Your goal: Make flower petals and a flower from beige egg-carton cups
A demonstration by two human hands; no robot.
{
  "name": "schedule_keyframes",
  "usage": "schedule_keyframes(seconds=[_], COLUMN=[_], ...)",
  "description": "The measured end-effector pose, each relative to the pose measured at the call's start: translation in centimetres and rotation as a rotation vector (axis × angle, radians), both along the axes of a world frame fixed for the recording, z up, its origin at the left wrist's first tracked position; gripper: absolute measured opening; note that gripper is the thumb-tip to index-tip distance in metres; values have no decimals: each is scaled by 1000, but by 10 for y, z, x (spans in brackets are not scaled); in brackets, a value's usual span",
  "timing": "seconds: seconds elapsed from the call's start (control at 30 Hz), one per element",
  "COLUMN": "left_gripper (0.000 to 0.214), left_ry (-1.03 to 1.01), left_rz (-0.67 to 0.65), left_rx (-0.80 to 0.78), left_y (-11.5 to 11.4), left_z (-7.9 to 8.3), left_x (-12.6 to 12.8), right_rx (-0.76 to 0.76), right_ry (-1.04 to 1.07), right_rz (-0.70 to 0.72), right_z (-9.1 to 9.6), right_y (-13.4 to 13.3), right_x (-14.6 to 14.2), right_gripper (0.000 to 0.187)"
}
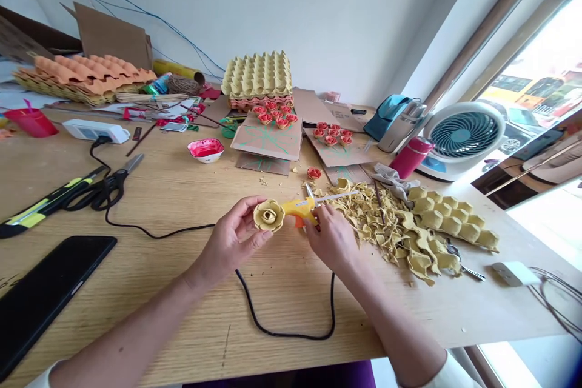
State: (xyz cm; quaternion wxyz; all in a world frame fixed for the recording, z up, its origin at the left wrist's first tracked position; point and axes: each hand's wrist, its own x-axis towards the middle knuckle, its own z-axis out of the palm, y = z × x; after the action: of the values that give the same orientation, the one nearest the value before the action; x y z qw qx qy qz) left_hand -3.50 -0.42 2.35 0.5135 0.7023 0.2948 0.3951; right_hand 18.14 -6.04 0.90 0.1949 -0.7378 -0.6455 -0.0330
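Across most of our view stretches the wooden desk [173, 291], with its things spread from edge to edge. At its back left we see orange egg trays [91, 73] lying on yellowish ones; further right stands a taller egg-tray stack [257, 76], yellow above and reddish below. A white fan [468, 136] sits at the right rear. Mid-desk, two cardboard sheets [268, 142] with green lines on them each carry a cluster of red roses [282, 116]. To the right of our hands spreads a heap of yellow egg-carton scraps [391, 230], beside a cut egg-carton piece [454, 213]. On our left lie a utility knife [43, 200] and black-handled scissors [97, 191], touching or nearly so, with a black smartphone [57, 297] nearer to us.

Over the desk, the fingers of our right hand [334, 233] are wrapped around a yellow hot-glue gun [297, 206], a white glue stick [339, 195] jutting from its back. Its front end points at the unpainted yellow rose [269, 216] in our left hand [234, 236], right at the petals; whether they touch we cannot tell. Our left thumb and fingers pinch that rose at its side, bloom facing us. Beyond, one small red rose [313, 173] lies alone.
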Motion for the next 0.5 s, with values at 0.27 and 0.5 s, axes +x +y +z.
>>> schedule_keyframes(seconds=[0.27,0.5], left_gripper=[44,40], left_ry=[-69,-152], left_rz=[-193,-184], left_rx=[111,18], left_y=[-21,-15], left_z=[-2,-8], left_x=[6,12], right_rx=[-153,-204], right_ry=[-60,-52], right_rz=[141,115], right_z=[7,-2], right_y=[63,98], right_x=[-48,-59], right_gripper=[13,23])
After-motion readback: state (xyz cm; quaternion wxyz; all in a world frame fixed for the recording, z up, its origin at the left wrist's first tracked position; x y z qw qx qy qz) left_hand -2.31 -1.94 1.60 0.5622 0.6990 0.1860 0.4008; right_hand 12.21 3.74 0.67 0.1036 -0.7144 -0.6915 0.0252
